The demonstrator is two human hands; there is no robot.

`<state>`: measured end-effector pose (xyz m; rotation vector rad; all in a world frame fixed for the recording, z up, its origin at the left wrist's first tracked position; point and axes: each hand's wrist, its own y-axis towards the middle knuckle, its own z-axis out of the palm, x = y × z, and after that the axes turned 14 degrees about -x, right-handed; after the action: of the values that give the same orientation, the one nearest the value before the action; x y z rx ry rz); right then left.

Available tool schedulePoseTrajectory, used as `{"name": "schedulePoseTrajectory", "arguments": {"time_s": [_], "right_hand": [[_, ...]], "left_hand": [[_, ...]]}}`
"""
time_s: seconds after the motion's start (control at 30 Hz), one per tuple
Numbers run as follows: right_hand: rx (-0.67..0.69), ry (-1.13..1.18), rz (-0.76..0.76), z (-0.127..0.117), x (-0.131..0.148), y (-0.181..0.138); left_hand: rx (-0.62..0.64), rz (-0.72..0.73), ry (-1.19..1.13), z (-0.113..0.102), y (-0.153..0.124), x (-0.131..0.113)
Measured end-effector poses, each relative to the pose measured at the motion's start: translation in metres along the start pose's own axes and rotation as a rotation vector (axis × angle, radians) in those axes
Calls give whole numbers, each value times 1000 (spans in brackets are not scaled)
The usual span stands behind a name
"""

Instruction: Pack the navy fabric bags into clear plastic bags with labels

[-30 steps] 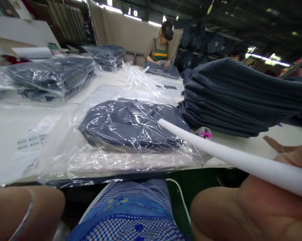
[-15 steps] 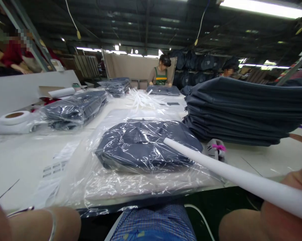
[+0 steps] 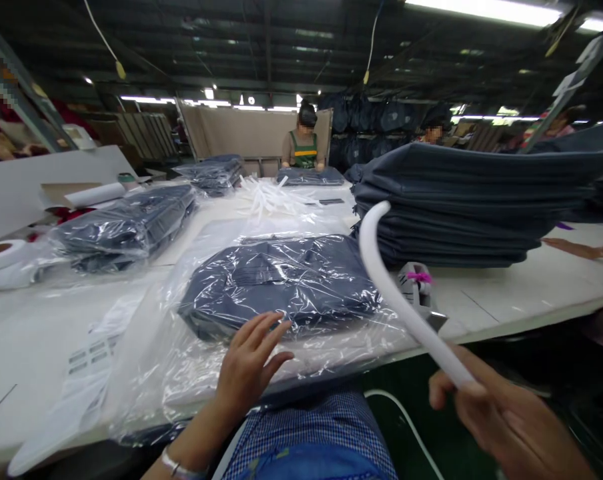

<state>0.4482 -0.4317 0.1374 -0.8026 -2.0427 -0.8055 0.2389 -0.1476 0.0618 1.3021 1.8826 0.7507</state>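
A dark blue folded bag lies in clear plastic wrap on the table in front of me. My left hand is over the near edge of the wrapped bag, fingers spread and holding nothing; whether the fingertips touch the plastic I cannot tell. On the right, my right hand grips the lower end of a long white foam strip. The strip rises up and to the left, its top curling over beside the wrapped bag. A tape dispenser with a pink tie stands behind the strip.
A tall stack of dark blue bags stands at the right. Several white strips lie in a heap farther back. Plastic-wrapped bags and a white roll are at the left. A co-worker stands across the table.
My left hand has come up from the lower left to the wrapped bag. My right hand has moved inward and lower, and the foam strip now points upward and bends at its tip.
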Motion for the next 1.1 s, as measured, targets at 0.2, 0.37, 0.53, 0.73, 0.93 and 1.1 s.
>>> {"name": "schedulePoseTrajectory", "arguments": {"time_s": [0.2, 0.37, 0.53, 0.73, 0.93, 1.1], "right_hand": [[394, -158, 39, 21, -23, -3], [472, -138, 66, 0, -45, -19], [498, -134, 183, -25, -58, -35], [491, -109, -42, 38, -35, -8], [572, -212, -331, 114, -7, 12], [569, -182, -560, 147, 15, 9]], "left_hand": [[227, 211, 210, 57, -16, 7], [143, 284, 185, 65, -14, 26], [141, 148, 73, 41, 31, 37], [292, -14, 57, 32, 85, 37], [560, 231, 143, 59, 67, 52], [685, 238, 157, 60, 90, 65]]}}
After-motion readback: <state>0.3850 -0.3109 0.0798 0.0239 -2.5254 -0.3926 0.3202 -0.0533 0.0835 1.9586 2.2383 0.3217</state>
